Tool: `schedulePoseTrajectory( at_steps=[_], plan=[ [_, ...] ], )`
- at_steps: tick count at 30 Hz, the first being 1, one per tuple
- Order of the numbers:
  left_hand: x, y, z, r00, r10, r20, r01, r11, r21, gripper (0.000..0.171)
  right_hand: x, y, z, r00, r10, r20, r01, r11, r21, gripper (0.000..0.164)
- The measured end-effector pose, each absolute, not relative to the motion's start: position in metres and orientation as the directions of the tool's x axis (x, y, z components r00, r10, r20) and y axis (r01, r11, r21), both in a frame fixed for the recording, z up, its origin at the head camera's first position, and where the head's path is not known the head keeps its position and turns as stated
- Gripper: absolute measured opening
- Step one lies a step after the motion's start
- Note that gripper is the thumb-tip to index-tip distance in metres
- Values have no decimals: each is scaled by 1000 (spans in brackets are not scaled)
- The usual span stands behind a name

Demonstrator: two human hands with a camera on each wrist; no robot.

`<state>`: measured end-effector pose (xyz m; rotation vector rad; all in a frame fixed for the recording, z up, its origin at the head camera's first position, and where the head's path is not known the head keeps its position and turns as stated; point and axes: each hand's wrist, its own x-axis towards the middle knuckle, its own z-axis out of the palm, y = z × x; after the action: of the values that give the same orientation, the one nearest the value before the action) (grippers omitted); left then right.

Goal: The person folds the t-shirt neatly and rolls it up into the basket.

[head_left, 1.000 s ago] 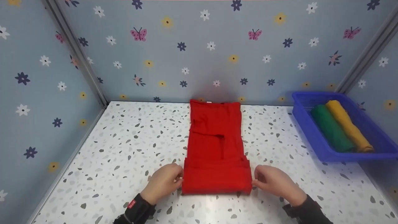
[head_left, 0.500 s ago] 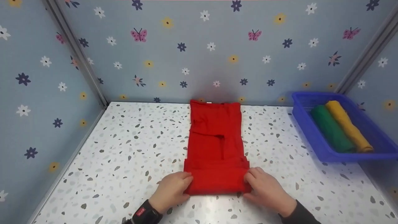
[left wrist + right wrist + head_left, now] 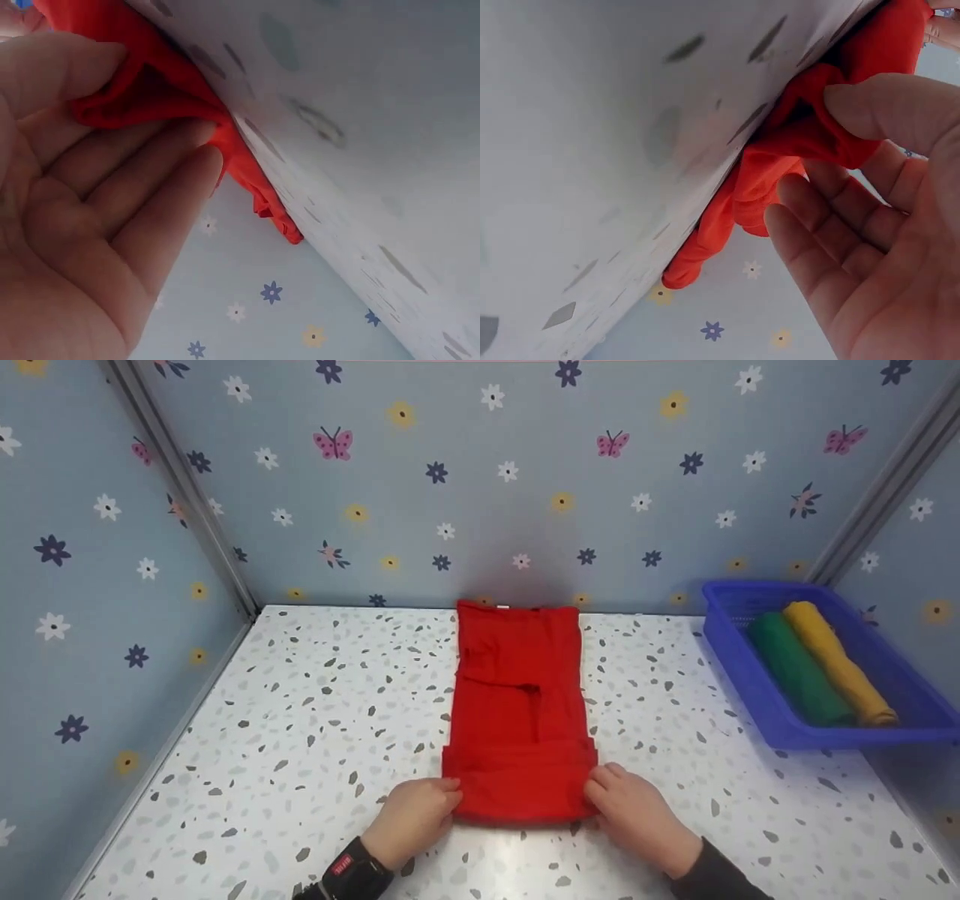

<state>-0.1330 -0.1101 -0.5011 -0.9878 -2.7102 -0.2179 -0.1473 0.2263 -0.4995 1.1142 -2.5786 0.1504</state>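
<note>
A red garment [image 3: 517, 712], folded into a long strip, lies on the speckled table with its near end turned over in a wide fold. My left hand [image 3: 416, 817] pinches that fold at its left corner; in the left wrist view the thumb [image 3: 67, 64] presses the red cloth [image 3: 172, 82] against the fingers. At the opposite corner my right hand [image 3: 634, 814] pinches the fold too, thumb [image 3: 885, 109] on one side of the cloth [image 3: 795, 127] and fingers on the other. The fold's near edge bows slightly between both hands.
On the right stands a blue plastic basket [image 3: 739, 690] holding a green rolled cloth [image 3: 799, 667] and a yellow rolled cloth [image 3: 840, 664]. Flower-patterned panels [image 3: 480, 510] close off the back and both sides of the white speckled table [image 3: 322, 720].
Both hands have come in from beside the garment and taken hold of the near fold's corners. The fold's near edge has shifted slightly away from the person.
</note>
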Motion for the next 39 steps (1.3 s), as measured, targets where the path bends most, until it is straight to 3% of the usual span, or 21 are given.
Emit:
schedulePoseTrajectory(
  at_steps=[7, 13, 19, 23, 27, 39],
  plan=[
    [-133, -116, -498, -751, 603, 269, 646, 755, 112, 15, -148, 230, -499, -664, -697, 272, -719, 695, 23, 25],
    [-132, -119, -497, -738, 620, 268, 667, 731, 144, 12, -148, 232, -499, -625, -724, 291, -754, 657, 13, 23],
    [-134, -128, -496, -750, 633, 192, 658, 681, 323, 11, -144, 235, -496, -604, -743, 289, -782, 622, -35, 25],
    [-138, -134, -495, -793, 602, 95, 571, 681, 459, 20, -143, 238, -492, -660, -720, 214, -750, 648, -131, 24],
    [-141, -138, -493, -817, 574, 56, 504, 663, 554, 8, -147, 242, -487, -724, -682, 107, -680, 679, -275, 23],
    [-155, -137, -491, -873, 485, 59, 395, 631, 668, 10, -169, 249, -482, -789, -614, 41, -542, 661, -519, 15]
  ],
)
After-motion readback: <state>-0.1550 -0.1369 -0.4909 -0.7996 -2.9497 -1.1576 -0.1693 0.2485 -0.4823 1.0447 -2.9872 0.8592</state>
